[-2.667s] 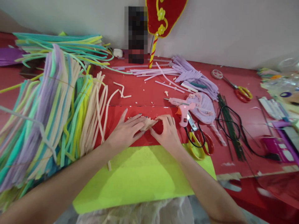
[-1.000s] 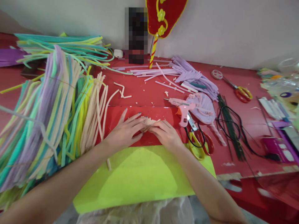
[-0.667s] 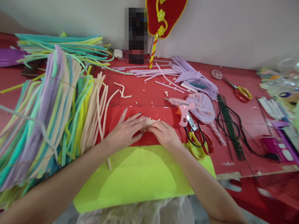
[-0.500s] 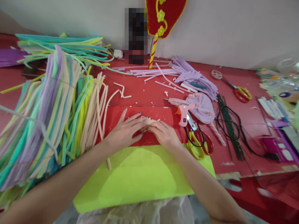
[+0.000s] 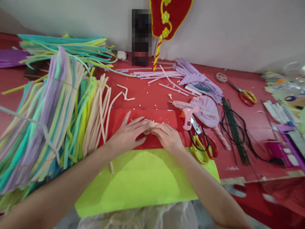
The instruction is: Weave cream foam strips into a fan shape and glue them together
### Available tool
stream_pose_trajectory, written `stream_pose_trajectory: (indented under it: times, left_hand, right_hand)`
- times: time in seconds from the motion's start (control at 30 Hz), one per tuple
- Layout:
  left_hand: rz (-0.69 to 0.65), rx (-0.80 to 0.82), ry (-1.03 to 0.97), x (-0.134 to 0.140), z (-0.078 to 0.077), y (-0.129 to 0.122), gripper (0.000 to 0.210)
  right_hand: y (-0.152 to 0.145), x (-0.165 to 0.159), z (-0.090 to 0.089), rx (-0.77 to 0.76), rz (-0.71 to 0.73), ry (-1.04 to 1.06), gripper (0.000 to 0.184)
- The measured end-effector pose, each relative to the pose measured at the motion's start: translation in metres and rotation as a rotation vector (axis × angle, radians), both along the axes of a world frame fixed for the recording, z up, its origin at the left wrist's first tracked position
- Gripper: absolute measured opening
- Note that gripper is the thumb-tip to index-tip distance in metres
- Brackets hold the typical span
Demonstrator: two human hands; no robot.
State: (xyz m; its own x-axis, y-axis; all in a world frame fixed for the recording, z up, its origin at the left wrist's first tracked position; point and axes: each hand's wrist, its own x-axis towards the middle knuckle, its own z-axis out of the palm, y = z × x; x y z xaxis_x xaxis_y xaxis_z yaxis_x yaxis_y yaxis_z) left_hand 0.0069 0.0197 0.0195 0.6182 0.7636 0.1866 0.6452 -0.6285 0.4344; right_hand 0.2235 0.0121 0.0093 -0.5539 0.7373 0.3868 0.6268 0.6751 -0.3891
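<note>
A small cream pipe-cleaner piece [image 5: 152,123] lies on the red tabletop between my two hands, its shape largely covered by fingers. My left hand [image 5: 130,133] holds its left side with the fingertips and thumb, the other fingers stretched out. On the right side of the piece, the bent fingers of my right hand [image 5: 168,135] pinch its edge. Beneath my wrists is a bright yellow-green sheet [image 5: 138,181]. Loose cream pipe cleaners [image 5: 95,117] lie left of my left hand. A pink glue gun [image 5: 187,111] rests beyond my right hand, close to yellow-and-red-handled scissors [image 5: 199,148].
Bundled multicoloured pipe cleaners [image 5: 45,117] fill the left side. Purple pipe cleaners [image 5: 197,76] and a flat purple woven piece [image 5: 206,109] lie at back right. Farther right are dark green stems [image 5: 235,133], a black cable and second scissors [image 5: 246,97]. A red fan-shaped ornament [image 5: 168,19] stands behind.
Both hands stay at the cream piece with barely any visible finger movement. The whole view has shifted very slightly.
</note>
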Motion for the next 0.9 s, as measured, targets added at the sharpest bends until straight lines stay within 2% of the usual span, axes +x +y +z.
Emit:
stream_pose_trajectory:
  times: [0.67, 0.9]
  left_hand:
    - [0.002, -0.019, 0.003, 0.0002, 0.0001, -0.0005, 0.053]
    - [0.015, -0.038, 0.006, 0.0014, 0.0037, -0.0009, 0.039]
  right_hand:
    - [-0.0003, 0.0016, 0.0029, -0.011, 0.033, -0.037, 0.025]
    - [0.0003, 0.0017, 0.0029, 0.026, 0.021, -0.05, 0.023]
